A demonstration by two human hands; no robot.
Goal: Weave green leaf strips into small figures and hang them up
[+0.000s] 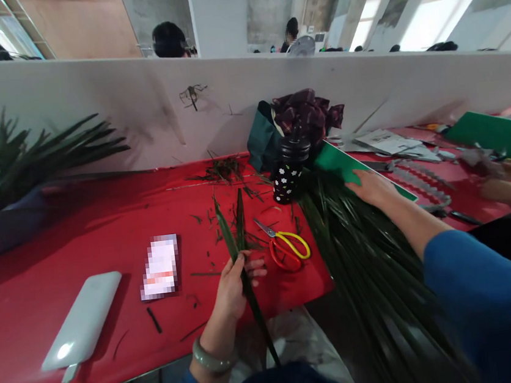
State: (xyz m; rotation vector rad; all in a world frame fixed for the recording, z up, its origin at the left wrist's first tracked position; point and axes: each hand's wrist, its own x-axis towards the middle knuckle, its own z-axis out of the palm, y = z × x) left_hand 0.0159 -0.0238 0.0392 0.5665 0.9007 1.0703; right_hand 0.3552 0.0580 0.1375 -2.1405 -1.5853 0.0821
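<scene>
My left hand (236, 283) is closed round a few long green palm leaf strips (235, 227), which fan upward over the red table (80, 236) and trail down past its front edge. My right hand (370, 187) reaches far to the right and lies, fingers curled, on a big pile of long green leaves (364, 253) beside a green board (347, 165); whether it grips any leaf is hidden. Scissors with red and yellow handles (287, 246) lie on the table between my two hands.
A white power bank (83, 319) with a cable and a phone (160, 267) lie at the left. A black flowered bottle (288, 172) and a dark bag stand by the white partition. More leaves lie at far left. Another person's hand (509, 190) works at the right.
</scene>
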